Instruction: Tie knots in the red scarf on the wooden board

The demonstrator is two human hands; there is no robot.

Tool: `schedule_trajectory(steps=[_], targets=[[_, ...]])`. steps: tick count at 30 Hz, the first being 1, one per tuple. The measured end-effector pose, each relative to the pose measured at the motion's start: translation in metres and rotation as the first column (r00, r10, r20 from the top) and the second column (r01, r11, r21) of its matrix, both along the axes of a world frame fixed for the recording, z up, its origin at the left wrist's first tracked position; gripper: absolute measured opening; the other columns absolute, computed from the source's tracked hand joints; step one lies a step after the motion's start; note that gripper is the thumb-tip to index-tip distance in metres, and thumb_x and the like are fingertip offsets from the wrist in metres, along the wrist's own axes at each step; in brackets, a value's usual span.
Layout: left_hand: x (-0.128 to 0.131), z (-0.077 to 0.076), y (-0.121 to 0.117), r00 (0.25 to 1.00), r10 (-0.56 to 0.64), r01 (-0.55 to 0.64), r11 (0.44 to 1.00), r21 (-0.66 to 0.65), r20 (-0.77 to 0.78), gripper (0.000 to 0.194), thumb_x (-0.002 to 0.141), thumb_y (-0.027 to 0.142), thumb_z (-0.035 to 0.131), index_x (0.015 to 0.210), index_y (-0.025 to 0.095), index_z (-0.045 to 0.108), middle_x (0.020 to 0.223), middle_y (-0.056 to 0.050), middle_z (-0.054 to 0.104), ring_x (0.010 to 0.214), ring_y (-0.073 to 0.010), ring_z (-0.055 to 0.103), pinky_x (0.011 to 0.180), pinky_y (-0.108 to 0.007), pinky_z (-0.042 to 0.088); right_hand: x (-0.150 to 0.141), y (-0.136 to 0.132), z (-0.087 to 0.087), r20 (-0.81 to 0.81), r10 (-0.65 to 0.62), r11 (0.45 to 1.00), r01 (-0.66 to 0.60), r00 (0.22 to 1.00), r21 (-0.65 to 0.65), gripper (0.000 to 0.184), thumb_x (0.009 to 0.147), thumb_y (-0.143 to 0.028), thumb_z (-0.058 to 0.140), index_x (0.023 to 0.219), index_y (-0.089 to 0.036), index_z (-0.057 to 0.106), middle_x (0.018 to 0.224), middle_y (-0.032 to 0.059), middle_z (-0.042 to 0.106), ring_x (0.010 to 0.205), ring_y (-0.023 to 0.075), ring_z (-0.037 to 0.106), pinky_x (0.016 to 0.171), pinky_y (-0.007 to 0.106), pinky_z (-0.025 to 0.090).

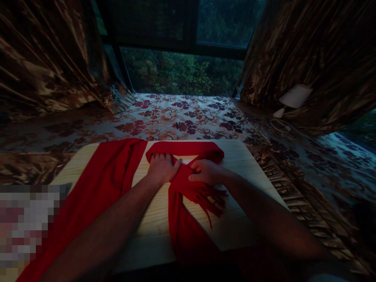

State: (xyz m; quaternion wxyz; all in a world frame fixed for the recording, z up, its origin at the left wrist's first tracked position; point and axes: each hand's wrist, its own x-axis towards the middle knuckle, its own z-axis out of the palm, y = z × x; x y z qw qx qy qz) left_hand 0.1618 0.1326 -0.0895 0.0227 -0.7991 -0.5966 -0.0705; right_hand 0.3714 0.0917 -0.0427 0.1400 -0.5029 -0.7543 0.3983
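Note:
A red scarf with a fringed end lies on a pale wooden table, folded into a loop with its ends crossed. My left hand grips the left side of the loop, its fingers at the band and the thumb by the crossing. With the fingers of my right hand I pinch the crossing part just above the fringe. A length of the scarf hangs down from the crossing toward me. To the left, a wide strip of red cloth runs across the table; whether it joins the scarf I cannot tell.
The wooden table has rounded far corners. Beyond it lies a flower-patterned cover under a window. Brown curtains hang on both sides. A small white lamp with a cord stands at the right. A blurred patch covers the lower left.

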Motion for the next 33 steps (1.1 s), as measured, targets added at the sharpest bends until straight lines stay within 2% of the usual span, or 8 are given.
schedule_trajectory(steps=[8, 12, 16, 19, 21, 23, 27, 33], targets=[[0.001, 0.004, 0.003, 0.999, 0.024, -0.021, 0.997, -0.078, 0.035, 0.075, 0.095, 0.065, 0.025, 0.119, 0.006, 0.064, 0.126, -0.027, 0.063, 0.124, -0.0394, 0.055, 0.109, -0.050, 0.033, -0.011, -0.015, 0.002, -0.216, -0.296, 0.918, 0.214, 0.931, -0.334, 0.013, 0.069, -0.026, 0.066, 0.078, -0.016, 0.066, 0.063, -0.0005, 0.063, 0.055, 0.0135, 0.055, 0.049, 0.023, 0.037], [0.000, 0.004, 0.004, 0.998, 0.022, -0.017, 0.995, -0.095, 0.054, 0.078, 0.095, 0.068, 0.023, 0.119, 0.007, 0.065, 0.126, -0.027, 0.064, 0.124, -0.0396, 0.055, 0.110, -0.051, 0.033, -0.017, -0.024, 0.002, -0.461, -0.412, 0.852, 0.153, 0.786, -0.500, 0.025, 0.063, -0.021, 0.069, 0.087, -0.016, 0.066, 0.071, 0.0013, 0.068, 0.063, 0.0159, 0.062, 0.059, 0.025, 0.048], [0.000, 0.002, 0.004, 0.998, 0.023, -0.018, 0.996, -0.083, 0.060, 0.081, 0.095, 0.068, 0.021, 0.122, 0.005, 0.064, 0.127, -0.028, 0.063, 0.126, -0.0408, 0.053, 0.111, -0.051, 0.032, -0.012, -0.034, 0.007, -0.508, -0.447, 0.834, 0.136, 0.737, -0.535, 0.039, 0.061, -0.022, 0.073, 0.100, -0.016, 0.068, 0.082, 0.0019, 0.071, 0.070, 0.0161, 0.065, 0.067, 0.027, 0.052], [0.001, 0.002, 0.003, 0.998, 0.017, -0.014, 0.998, -0.062, 0.055, 0.079, 0.094, 0.068, 0.024, 0.124, 0.006, 0.063, 0.128, -0.027, 0.063, 0.127, -0.0398, 0.053, 0.111, -0.051, 0.031, 0.002, -0.036, 0.006, -0.368, -0.368, 0.891, 0.210, 0.854, -0.403, 0.050, 0.065, -0.023, 0.073, 0.114, -0.019, 0.066, 0.093, 0.0016, 0.073, 0.076, 0.0169, 0.066, 0.071, 0.028, 0.052], [0.001, 0.001, 0.002, 0.999, 0.014, -0.012, 0.999, -0.041, 0.043, 0.078, 0.093, 0.069, 0.029, 0.123, 0.006, 0.063, 0.128, -0.027, 0.063, 0.126, -0.0401, 0.053, 0.111, -0.051, 0.031, 0.010, -0.036, 0.003, -0.144, -0.247, 0.954, 0.215, 0.958, -0.207, 0.045, 0.068, -0.020, 0.070, 0.113, -0.019, 0.066, 0.094, 0.0019, 0.072, 0.077, 0.0176, 0.065, 0.070, 0.028, 0.050], [0.002, 0.001, 0.000, 0.999, 0.015, -0.014, 1.000, -0.027, 0.037, 0.077, 0.092, 0.068, 0.032, 0.123, 0.005, 0.063, 0.127, -0.027, 0.063, 0.125, -0.0405, 0.053, 0.111, -0.051, 0.031, 0.012, -0.037, 0.000, 0.102, -0.198, 0.980, 0.193, 0.975, 0.050, 0.032, 0.073, -0.019, 0.066, 0.105, -0.019, 0.067, 0.090, 0.0036, 0.071, 0.079, 0.0191, 0.063, 0.072, 0.030, 0.048], [0.002, 0.000, -0.001, 0.999, 0.007, -0.007, 1.000, -0.002, 0.047, 0.076, 0.092, 0.067, 0.032, 0.119, 0.004, 0.065, 0.122, -0.027, 0.064, 0.122, -0.0402, 0.055, 0.110, -0.051, 0.032, -0.004, -0.046, -0.001, 0.220, -0.285, 0.853, 0.142, 0.933, 0.503, 0.017, 0.083, -0.022, 0.062, 0.099, -0.018, 0.066, 0.098, 0.0097, 0.067, 0.093, 0.0234, 0.060, 0.084, 0.035, 0.046], [0.000, 0.003, 0.001, 0.982, -0.023, 0.013, 0.998, 0.057, 0.190, 0.052, 0.093, 0.053, 0.043, 0.105, 0.010, 0.070, 0.106, -0.019, 0.071, 0.109, -0.0328, 0.061, 0.104, -0.044, 0.040, -0.030, -0.049, -0.009, 0.201, 0.122, 0.805, -0.215, 0.972, 0.553, 0.025, 0.083, -0.025, 0.067, 0.107, -0.019, 0.066, 0.112, 0.0100, 0.064, 0.105, 0.0246, 0.056, 0.093, 0.036, 0.044]])
